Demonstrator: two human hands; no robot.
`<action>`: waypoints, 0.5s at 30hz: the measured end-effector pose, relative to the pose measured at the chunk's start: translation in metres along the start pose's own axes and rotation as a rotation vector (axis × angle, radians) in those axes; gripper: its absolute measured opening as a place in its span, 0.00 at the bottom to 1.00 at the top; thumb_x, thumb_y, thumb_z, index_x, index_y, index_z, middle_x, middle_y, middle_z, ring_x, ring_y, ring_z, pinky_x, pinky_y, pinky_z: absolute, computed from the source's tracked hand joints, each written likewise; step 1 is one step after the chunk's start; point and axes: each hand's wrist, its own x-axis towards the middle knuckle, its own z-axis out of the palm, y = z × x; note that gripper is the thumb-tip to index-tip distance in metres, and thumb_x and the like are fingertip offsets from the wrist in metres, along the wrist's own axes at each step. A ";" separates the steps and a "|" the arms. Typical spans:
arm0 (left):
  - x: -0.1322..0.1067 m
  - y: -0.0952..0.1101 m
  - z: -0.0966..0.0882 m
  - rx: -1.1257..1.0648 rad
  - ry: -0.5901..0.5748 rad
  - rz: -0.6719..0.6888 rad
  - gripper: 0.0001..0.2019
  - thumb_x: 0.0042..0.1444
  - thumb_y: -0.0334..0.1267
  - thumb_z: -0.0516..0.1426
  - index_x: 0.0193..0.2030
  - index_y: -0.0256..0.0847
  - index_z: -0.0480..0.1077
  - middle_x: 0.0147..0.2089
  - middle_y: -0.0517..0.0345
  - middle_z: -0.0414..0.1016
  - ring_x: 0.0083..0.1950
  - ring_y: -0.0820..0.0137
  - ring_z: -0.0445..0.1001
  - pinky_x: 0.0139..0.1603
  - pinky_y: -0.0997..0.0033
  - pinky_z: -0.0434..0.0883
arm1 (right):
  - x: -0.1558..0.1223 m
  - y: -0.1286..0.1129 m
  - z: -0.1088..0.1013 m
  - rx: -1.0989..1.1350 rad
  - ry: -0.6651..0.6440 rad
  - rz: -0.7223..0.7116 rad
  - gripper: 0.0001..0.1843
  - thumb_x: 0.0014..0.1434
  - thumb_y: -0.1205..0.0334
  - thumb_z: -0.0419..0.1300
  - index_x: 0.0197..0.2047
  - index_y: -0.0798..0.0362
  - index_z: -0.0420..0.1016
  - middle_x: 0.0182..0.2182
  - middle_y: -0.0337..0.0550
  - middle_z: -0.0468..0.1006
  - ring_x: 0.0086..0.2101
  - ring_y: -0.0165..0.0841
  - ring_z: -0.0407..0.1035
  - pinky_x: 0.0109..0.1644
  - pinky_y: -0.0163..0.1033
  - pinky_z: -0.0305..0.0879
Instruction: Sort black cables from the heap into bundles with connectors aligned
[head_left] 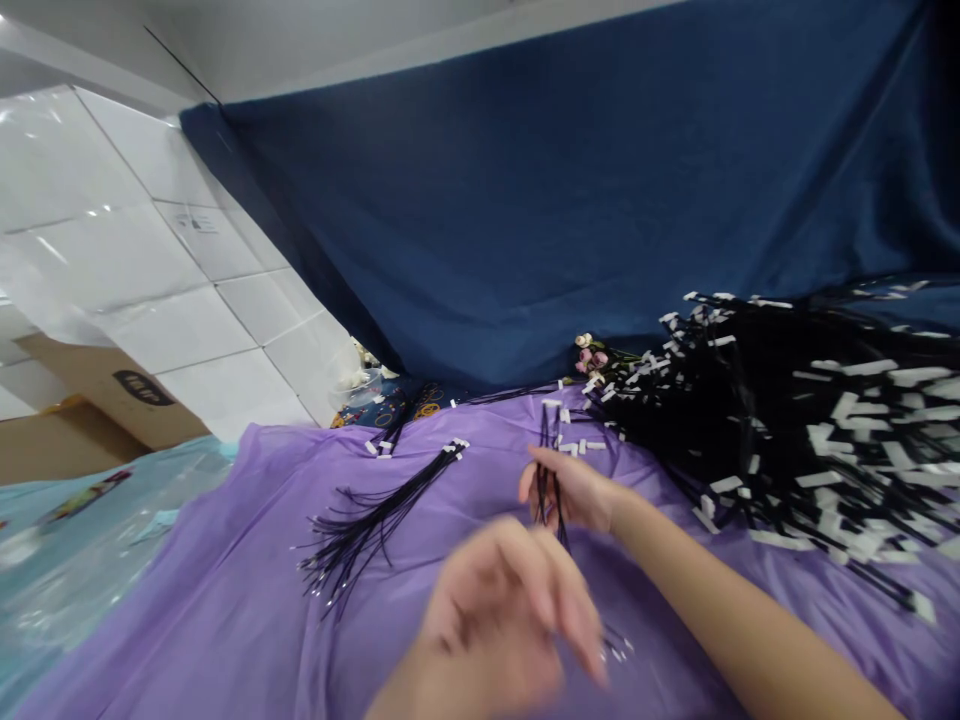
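Observation:
My right hand (pixel 570 490) is closed around a few thin black cables (pixel 546 450) with white connectors at their upper ends. These cables run down behind my left hand, and their thin tips show at its right. Nearer the camera, my left hand (pixel 499 620) is blurred, its fingers loosely bent and the palm partly visible with nothing seen in it. To the left, a bundle of black cables (pixel 390 510) lies fanned out on the purple cloth (pixel 247 600), white connectors at its upper right end.
A large heap of black cables (pixel 697 400) with white connectors covers the right side. Small artificial flowers (pixel 592 358) lie beside it. Behind hangs a dark blue cloth (pixel 562 200). White tiles (pixel 172 260), a cardboard box (pixel 97 390) and clear plastic (pixel 90 560) are at left.

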 end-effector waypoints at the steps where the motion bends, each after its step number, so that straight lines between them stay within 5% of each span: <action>1: 0.016 0.001 -0.014 0.049 0.108 0.011 0.12 0.51 0.42 0.63 0.29 0.40 0.64 0.29 0.59 0.67 0.31 0.72 0.70 0.36 0.71 0.69 | -0.003 0.001 0.007 -0.044 -0.048 0.029 0.33 0.63 0.41 0.40 0.24 0.54 0.74 0.15 0.42 0.71 0.16 0.31 0.67 0.19 0.34 0.65; 3: 0.049 -0.006 -0.052 0.260 0.371 0.023 0.09 0.51 0.41 0.61 0.33 0.40 0.66 0.32 0.58 0.69 0.33 0.72 0.71 0.38 0.71 0.69 | -0.005 0.004 0.017 -0.156 -0.107 0.076 0.32 0.61 0.40 0.44 0.23 0.55 0.75 0.16 0.44 0.73 0.15 0.31 0.68 0.18 0.34 0.65; 6: 0.092 -0.036 -0.116 0.710 0.629 -0.174 0.09 0.55 0.37 0.54 0.43 0.42 0.68 0.41 0.55 0.71 0.38 0.72 0.72 0.37 0.74 0.70 | -0.001 0.012 0.016 -0.346 0.000 0.046 0.28 0.58 0.40 0.52 0.20 0.54 0.72 0.13 0.40 0.70 0.12 0.29 0.63 0.14 0.32 0.59; 11: 0.129 -0.091 -0.178 0.913 0.604 -0.301 0.16 0.55 0.34 0.54 0.51 0.39 0.66 0.43 0.51 0.72 0.30 0.73 0.71 0.29 0.72 0.69 | 0.012 0.014 -0.010 -0.616 0.336 -0.152 0.22 0.60 0.45 0.52 0.22 0.52 0.67 0.14 0.35 0.67 0.11 0.27 0.61 0.15 0.30 0.54; 15: 0.133 -0.102 -0.186 1.124 0.486 -0.172 0.13 0.54 0.34 0.57 0.46 0.39 0.71 0.43 0.50 0.74 0.41 0.66 0.73 0.47 0.63 0.69 | 0.015 0.004 -0.035 -0.845 0.599 -0.233 0.14 0.59 0.54 0.56 0.26 0.53 0.73 0.24 0.42 0.74 0.26 0.32 0.70 0.28 0.32 0.59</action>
